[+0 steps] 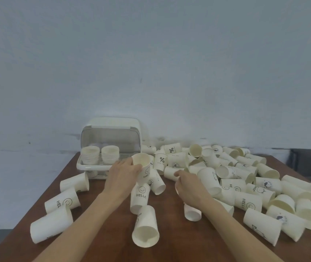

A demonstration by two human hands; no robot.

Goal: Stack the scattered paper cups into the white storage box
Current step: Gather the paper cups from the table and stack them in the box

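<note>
My left hand point(121, 174) grips an upright paper cup point(143, 168) printed with a smiley and HELLO, just in front of the white storage box point(111, 142). The box stands open at the table's far left-centre, with two stacks of cups point(100, 155) inside on its tray. My right hand point(189, 186) curls over a lying cup point(176, 187) in the middle of the table; the hand hides most of that cup. Several more cups point(245, 178) lie scattered across the right half.
The brown wooden table point(113, 229) carries several tipped cups at the front left point(51, 224) and front centre point(145, 229). A pale wall rises behind the table. The table's left edge runs diagonally close to the left cups.
</note>
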